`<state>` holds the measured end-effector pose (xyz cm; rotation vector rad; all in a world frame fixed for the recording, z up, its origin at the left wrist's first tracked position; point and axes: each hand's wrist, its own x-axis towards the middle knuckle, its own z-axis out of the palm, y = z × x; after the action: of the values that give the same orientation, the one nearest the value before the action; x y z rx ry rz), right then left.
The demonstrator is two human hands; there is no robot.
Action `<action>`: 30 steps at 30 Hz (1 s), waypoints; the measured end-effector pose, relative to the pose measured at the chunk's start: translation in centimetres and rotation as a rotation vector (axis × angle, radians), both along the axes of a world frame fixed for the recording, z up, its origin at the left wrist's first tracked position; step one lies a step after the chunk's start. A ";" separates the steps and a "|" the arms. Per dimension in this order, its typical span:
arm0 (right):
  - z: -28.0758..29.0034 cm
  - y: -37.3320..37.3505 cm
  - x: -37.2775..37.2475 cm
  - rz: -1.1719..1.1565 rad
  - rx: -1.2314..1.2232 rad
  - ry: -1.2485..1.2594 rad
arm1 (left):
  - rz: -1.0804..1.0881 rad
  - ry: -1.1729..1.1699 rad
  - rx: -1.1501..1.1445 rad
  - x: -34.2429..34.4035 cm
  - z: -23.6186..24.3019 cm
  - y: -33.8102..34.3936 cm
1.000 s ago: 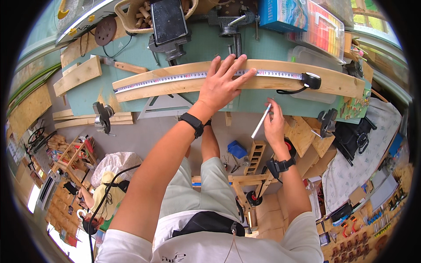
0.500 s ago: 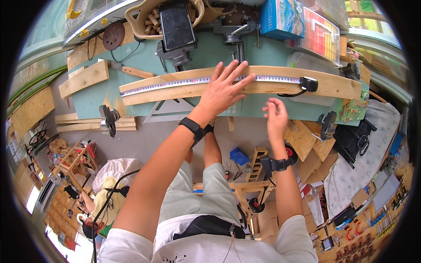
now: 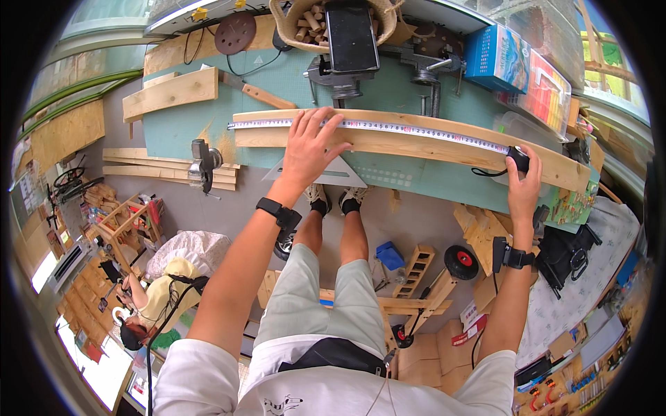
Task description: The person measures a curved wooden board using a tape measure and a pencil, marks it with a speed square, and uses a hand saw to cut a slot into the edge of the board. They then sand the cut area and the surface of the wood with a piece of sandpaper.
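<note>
A long pale wooden board (image 3: 409,144) lies across the workbench in front of me. Along it runs the white blade of a tape measure (image 3: 430,134), drawn out from the board's left end, its hook at or slightly past that edge. My left hand (image 3: 311,149) rests over blade and board toward the left, fingers stretched across and thumb apart. At the right, my right hand (image 3: 525,177) grips the black tape measure case (image 3: 517,158) on the board, its strap looping to the left. A triangular set square (image 3: 340,172) pokes out under the board's near side.
The green workbench (image 3: 267,73) carries a handsaw (image 3: 260,92), a short wood offcut (image 3: 170,95), a phone (image 3: 352,38), a basket of dowels (image 3: 284,24), vises, a blue box (image 3: 496,59) and a plastic case of coloured sticks (image 3: 547,90). A clamp (image 3: 203,166) grips the near edge. Another person (image 3: 163,295) sits lower left.
My right hand has moved from free air onto the tape measure case and closed on it. My left hand has slid left along the board. The whole view has shifted.
</note>
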<state>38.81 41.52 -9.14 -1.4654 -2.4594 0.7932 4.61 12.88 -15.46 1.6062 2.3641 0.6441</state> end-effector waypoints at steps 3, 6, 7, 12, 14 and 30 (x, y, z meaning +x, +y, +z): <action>0.2 -2.0 -0.9 0.041 0.042 0.040 | 0.071 0.115 0.024 -2.2 -0.2 -1.3; 0.0 -3.6 -1.5 0.055 0.056 0.083 | 0.097 0.192 0.036 -4.1 0.4 -2.4; -0.1 -4.3 -1.7 0.038 0.062 0.085 | 0.082 0.119 0.021 -4.5 0.8 -2.7; -0.7 -7.1 -3.7 0.025 0.105 0.130 | -0.002 0.070 0.042 -6.0 -0.2 -3.7; 0.0 -8.9 -5.7 0.061 0.073 0.171 | -0.047 0.061 -0.092 -6.7 0.2 -3.5; -11.2 -7.6 14.6 -0.670 -0.217 -0.112 | 0.386 -0.212 -0.256 0.4 -1.5 -10.0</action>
<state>53.37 33.89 -20.35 -2.2710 -1.7702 0.8480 4.98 2.93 -16.94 0.9386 2.4900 0.5201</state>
